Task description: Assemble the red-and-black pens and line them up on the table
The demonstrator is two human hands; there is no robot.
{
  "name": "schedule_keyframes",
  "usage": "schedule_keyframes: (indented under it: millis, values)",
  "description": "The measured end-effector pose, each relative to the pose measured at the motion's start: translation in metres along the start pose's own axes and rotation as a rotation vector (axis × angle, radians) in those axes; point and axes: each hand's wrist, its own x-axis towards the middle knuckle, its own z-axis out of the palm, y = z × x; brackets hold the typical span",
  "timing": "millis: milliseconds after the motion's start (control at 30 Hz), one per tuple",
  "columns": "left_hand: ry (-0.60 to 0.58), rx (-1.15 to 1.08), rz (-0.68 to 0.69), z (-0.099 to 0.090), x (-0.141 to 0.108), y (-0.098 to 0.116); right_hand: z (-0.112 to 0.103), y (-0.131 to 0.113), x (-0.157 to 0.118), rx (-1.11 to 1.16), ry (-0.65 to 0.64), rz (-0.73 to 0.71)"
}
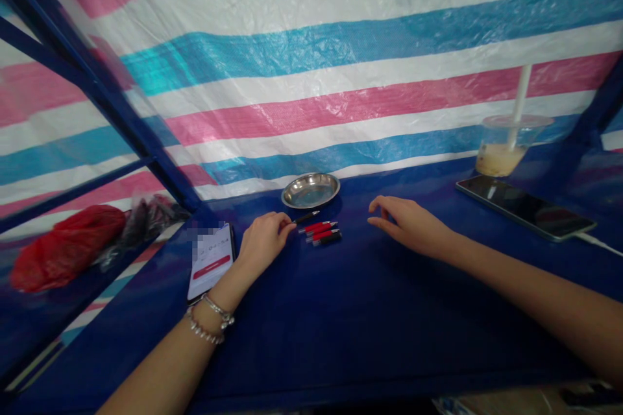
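My left hand (267, 235) pinches one end of a black pen (306, 217) between thumb and finger, just in front of a shallow steel dish (311, 191). Close beside that pen lie several red pens (318, 229) and another black pen (328, 238), side by side on the blue table (331, 324). To the right of the dish, my right hand (396, 224) hovers over or rests on the table, thumb and fingers apart, holding nothing. Whether it touches the surface I cannot tell.
A lit phone (211, 262) lies left of my left wrist. At the right are a dark phone (525, 205) with a white cable (601, 244) and a plastic drink cup (506, 146) with a tall straw. A red bag (68, 246) sits beyond the frame's left bars.
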Motion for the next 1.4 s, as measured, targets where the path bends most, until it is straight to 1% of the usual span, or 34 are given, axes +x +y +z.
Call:
schedule_keyframes:
  millis: [200,367,433,533,600,700,900,1033,1200,1400]
  values:
    - [-0.054,-0.021,0.021,0.007,0.001,-0.003,-0.003,0.017,0.004,-0.139,-0.020,0.095]
    - [-0.072,-0.060,0.060,0.008,0.002,-0.002,-0.005,0.034,0.009,-0.164,-0.064,0.164]
    - [-0.049,-0.076,0.069,0.006,0.001,0.000,-0.005,0.040,0.010,-0.150,-0.096,0.190]
    - [0.026,-0.089,0.090,0.000,-0.001,0.006,-0.002,0.044,0.010,-0.133,-0.138,0.222]
    - [0.067,-0.084,0.105,-0.004,-0.003,0.010,0.000,0.045,0.010,-0.133,-0.155,0.232]
    - [0.091,-0.107,0.129,-0.008,-0.005,0.015,0.001,0.045,0.010,-0.132,-0.155,0.241]
    - [0.130,-0.215,0.181,-0.008,-0.006,0.020,-0.002,0.039,0.010,-0.112,-0.107,0.224]
    - [0.106,-0.229,0.188,-0.010,-0.007,0.022,-0.004,0.034,0.009,-0.084,-0.070,0.208]
    - [0.082,-0.272,0.249,-0.013,-0.010,0.026,-0.003,0.032,0.009,-0.067,-0.060,0.201]
    - [0.018,-0.275,0.283,-0.014,-0.011,0.029,-0.005,0.029,0.009,-0.055,-0.041,0.183]
